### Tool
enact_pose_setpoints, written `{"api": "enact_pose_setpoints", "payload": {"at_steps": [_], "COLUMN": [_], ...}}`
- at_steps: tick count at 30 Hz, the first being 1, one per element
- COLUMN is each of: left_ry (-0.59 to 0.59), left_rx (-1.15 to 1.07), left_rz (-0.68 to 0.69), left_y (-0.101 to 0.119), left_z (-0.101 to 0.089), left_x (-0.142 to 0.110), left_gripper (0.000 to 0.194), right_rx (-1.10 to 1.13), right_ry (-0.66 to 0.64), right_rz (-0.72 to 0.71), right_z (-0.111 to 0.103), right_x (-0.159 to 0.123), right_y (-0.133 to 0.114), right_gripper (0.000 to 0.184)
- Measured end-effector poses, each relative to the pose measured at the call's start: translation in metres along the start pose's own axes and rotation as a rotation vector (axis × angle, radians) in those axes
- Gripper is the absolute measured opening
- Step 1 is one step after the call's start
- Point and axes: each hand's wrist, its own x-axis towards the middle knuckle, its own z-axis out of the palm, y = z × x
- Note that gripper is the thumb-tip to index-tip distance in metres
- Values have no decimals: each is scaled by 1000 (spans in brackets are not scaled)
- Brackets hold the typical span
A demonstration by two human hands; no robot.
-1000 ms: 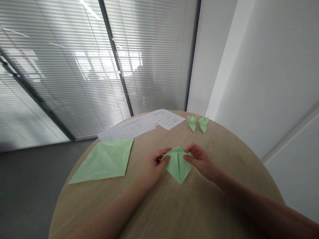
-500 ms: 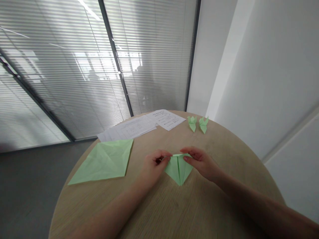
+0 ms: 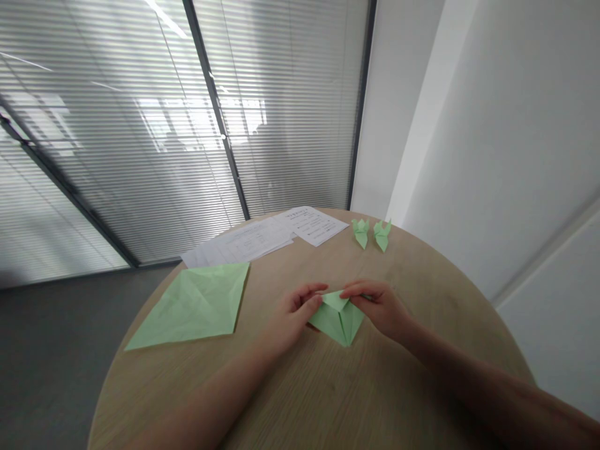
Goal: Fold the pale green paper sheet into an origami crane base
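A partly folded light green paper, kite-shaped with its point toward me, lies on the round wooden table. My left hand pinches its left upper corner between thumb and fingers. My right hand pinches the top flap, which is turned down over the body of the piece. Both hands rest low on the tabletop.
A flat creased green square sheet lies to the left. White printed papers sit at the far edge. Two small folded green figures stand at the far right. Window blinds and a white wall stand behind the table.
The top point of the green piece has been folded down toward me. My right hand's fingers moved left onto the flap; my left hand shifted slightly right.
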Motion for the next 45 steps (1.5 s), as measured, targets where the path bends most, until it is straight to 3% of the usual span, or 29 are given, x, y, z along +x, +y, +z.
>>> {"api": "enact_pose_setpoints", "payload": {"at_steps": [5,8,12,17,23,34,39,45], "left_ry": [-19,11,11,-12,2,36,69,23], "left_rx": [52,42,96,252,313,367,347,249], "left_rz": [-112,-119,-107,-33,8,-24,-65,-111], "left_y": [-3,-4,-3,-3,-6,-8,-6,-9], "left_z": [1,-1,-3,-2,-5,-3,-3,-5], "left_x": [6,7,5,4,6,6,6,9], "left_gripper": [39,36,34,38,36,30,32,38], "right_rx": [-76,-13,117,21,61,-9,-38,-94], "right_ry": [-16,-44,-55,-103,-156,-152,-245,-282], "right_rz": [-40,80,276,402,499,385,416,389], "right_z": [2,3,4,3,7,10,11,9], "right_x": [-2,-4,-4,0,1,-2,-3,-3], "right_y": [-3,-5,-4,0,-1,-9,-9,-10], "right_gripper": [18,20,45,41,47,38,48,55]}}
